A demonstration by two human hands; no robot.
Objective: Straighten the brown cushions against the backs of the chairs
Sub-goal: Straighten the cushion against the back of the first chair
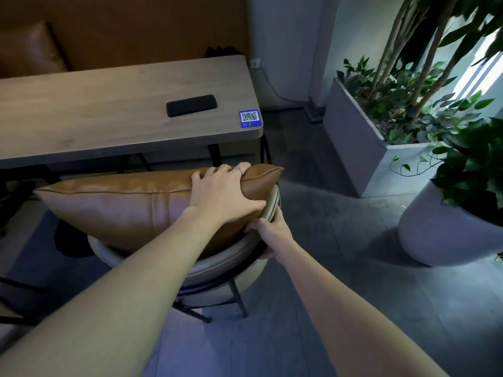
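Observation:
A long brown leather cushion lies across the top of a beige chair's curved backrest, reaching well past the chair to the left. My left hand grips the cushion's right end from above, a ring on one finger. Just below it, my right hand clasps the right edge of the backrest, fingers wrapped around the rim. Another brown cushion leans on the bench seat behind the table at the top left.
A wooden table stands just beyond the chair, with a black phone and a blue QR sticker on it. A rectangular grey planter and a round white pot with plants stand on the right.

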